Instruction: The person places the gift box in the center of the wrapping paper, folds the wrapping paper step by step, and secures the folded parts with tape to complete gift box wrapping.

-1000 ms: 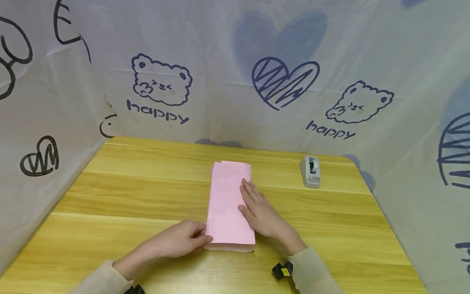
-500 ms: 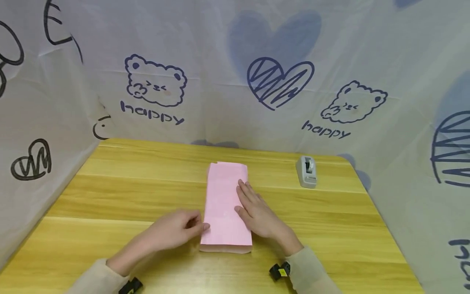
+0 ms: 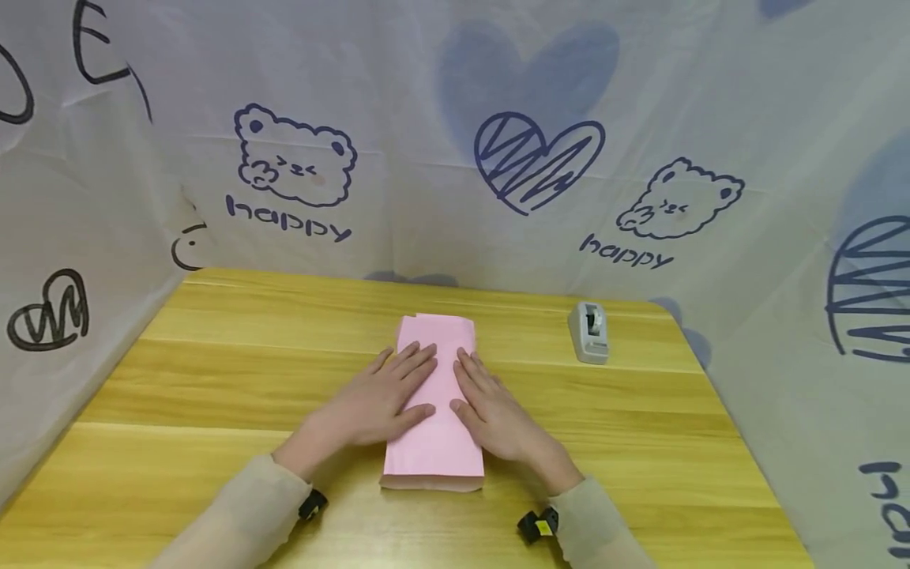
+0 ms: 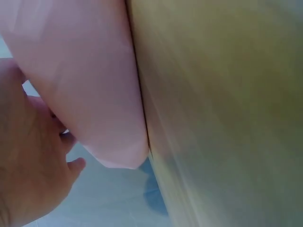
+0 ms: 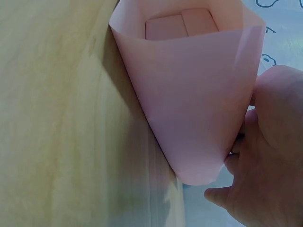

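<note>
A long pink paper sleeve [image 3: 442, 442] lies on the table with its near end gaping. Through that open end, the right wrist view shows a pink rectangular face with a seam [image 5: 182, 27] inside; I cannot tell whether it is a box or a folded bottom. My left hand [image 3: 380, 399] rests on the sleeve's left side, fingers extended forward over the top. On the right side lies my right hand [image 3: 498, 411], its fingers likewise straight along the top edge. In the left wrist view the paper's side wall [image 4: 90, 80] stands between hand and tabletop.
A grey-white tape dispenser [image 3: 588, 333] stands at the back right of the wooden table [image 3: 249, 348]. White cloth [image 3: 412, 142] printed with bears and hearts hangs behind and at both sides. Each wrist wears a small black camera [image 3: 538, 525].
My left hand has left the sleeve's near left corner, moved forward and laid its fingers on the top. My right hand stays in place on the sleeve. The view has shifted slightly.
</note>
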Tool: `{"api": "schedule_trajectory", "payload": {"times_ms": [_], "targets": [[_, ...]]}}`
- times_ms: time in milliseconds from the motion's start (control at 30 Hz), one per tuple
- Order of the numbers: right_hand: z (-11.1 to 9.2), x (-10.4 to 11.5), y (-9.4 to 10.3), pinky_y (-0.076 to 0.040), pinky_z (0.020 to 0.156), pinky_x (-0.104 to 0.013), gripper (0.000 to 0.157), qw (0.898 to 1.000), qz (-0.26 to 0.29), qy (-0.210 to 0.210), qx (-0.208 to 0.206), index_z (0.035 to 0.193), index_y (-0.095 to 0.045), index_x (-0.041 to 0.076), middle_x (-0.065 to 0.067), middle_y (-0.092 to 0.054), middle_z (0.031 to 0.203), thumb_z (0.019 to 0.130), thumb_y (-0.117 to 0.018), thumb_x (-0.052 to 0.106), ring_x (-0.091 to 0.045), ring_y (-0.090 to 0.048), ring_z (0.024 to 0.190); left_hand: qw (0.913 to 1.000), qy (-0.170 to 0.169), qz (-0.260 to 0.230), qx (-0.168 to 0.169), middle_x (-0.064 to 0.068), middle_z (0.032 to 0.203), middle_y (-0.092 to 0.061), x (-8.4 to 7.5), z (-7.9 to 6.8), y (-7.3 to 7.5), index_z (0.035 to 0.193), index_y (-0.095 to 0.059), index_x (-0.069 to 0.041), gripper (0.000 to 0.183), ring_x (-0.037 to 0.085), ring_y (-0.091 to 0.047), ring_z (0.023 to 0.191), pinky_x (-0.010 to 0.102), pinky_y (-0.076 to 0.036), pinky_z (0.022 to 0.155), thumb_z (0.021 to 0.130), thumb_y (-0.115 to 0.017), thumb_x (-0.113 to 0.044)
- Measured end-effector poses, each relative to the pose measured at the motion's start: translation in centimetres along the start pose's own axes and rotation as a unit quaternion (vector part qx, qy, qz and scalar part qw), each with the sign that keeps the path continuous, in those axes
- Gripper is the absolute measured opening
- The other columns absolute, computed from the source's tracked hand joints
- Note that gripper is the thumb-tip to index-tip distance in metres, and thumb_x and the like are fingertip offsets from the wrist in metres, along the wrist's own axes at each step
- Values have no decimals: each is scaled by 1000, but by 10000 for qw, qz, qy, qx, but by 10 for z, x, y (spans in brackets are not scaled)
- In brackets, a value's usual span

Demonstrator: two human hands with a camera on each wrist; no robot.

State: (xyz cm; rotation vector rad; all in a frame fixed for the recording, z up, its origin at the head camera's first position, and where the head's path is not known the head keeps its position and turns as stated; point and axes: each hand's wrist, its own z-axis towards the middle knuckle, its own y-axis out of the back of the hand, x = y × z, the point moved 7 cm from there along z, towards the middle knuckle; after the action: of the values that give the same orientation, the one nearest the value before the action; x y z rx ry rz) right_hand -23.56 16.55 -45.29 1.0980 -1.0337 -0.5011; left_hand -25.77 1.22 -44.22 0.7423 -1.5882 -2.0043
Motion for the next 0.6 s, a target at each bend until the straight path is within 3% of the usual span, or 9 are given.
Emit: {"api": "schedule_trajectory", "payload": {"times_ms": [167, 333, 500, 600], "targets": [[0, -1, 1, -16, 114, -54, 59, 9999, 138, -2, 48, 152, -14, 8, -4, -2, 160, 103, -27, 40, -23, -2, 146, 9993, 173, -88, 326, 3, 158, -15, -5, 5, -3, 151, -23, -11, 70, 24, -13, 145, 51, -15, 115, 98, -28, -56], [1, -4, 1, -13, 115, -54, 62, 9979, 634, 29, 92, 152, -14, 9, -3, -2, 159, 103, -28, 44, -25, -2, 146, 9972, 310, -208, 644, 4, 159, -10, -7, 5, -4, 152, -18, -11, 72, 25, -10, 145, 47, -14, 116, 98, -28, -57], [4, -7, 5, -15, 115, -50, 57, 9930, 1156, 44, -228, 151, -23, 12, 2, -12, 159, 102, -35, 40, -21, -9, 145, 9964, 346, -212, 738, 5, 159, -9, -6, 5, -2, 152, -18, -9, 72, 25, -9, 145, 44, -14, 117, 98, -29, -56], [3, -15, 14, -19, 115, -44, 55, 9871, 1474, -163, -596, 150, -28, 19, 7, -20, 157, 101, -42, 39, -14, -17, 143, 9963, 353, -218, 753, 6, 159, -8, -7, 5, -2, 152, -17, -9, 73, 25, -8, 145, 44, -14, 117, 98, -28, -56]]}}
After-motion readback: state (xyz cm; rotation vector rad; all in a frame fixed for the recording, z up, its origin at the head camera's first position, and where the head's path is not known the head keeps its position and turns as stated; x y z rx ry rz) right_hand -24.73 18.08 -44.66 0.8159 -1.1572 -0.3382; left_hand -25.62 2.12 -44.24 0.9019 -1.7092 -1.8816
